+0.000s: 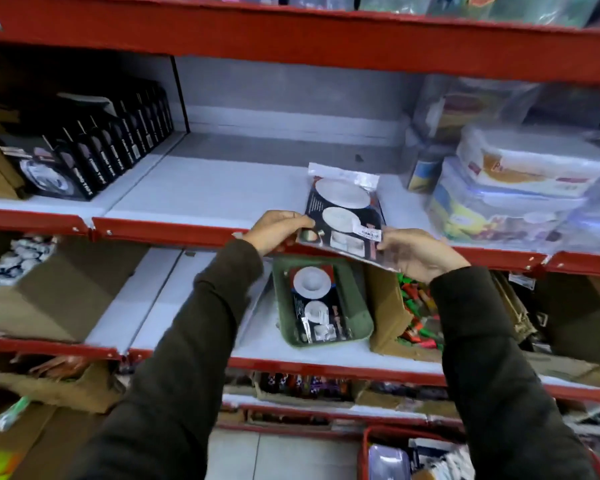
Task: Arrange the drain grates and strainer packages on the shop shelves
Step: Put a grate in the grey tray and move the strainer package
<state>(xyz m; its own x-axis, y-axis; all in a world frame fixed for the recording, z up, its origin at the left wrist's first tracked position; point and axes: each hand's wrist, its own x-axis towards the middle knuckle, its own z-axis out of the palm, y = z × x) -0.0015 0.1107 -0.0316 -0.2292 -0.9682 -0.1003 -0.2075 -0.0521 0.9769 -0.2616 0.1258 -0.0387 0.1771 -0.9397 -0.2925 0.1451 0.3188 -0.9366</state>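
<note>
Head view shows me two hands holding one flat plastic strainer package with two white round discs on a dark card (345, 213). My left hand (274, 230) pinches the package's near left corner, thumb on top and fingers under. My right hand (416, 252) pinches the near right corner the same way. Both arms wear dark brown sleeves (194, 341).

The package lies tilted over the front lip of the white middle shelf with the red metal edge (174, 230). Its far end, with the clear hang tab, rests on or just above the shelf top; I cannot tell which. Its near end sticks out past the red edge.

On the shelf below sits a green plastic tray (357, 306), and inside it lies a second package of the same kind (314, 306). A torn brown cardboard box with small red and green things (395, 306) is just right of the tray. A row of black boxes (111, 147) stands at the far left of the middle shelf, and clear plastic food boxes (520, 181) are stacked at the right.

I think I am at the step of putting this package on the middle shelf. The bare white space between the black boxes and the food boxes looks like the place for it. Next I need to slide it farther in, lay it flat and let go with both hands. Then the tray's package likely needs the same.
</note>
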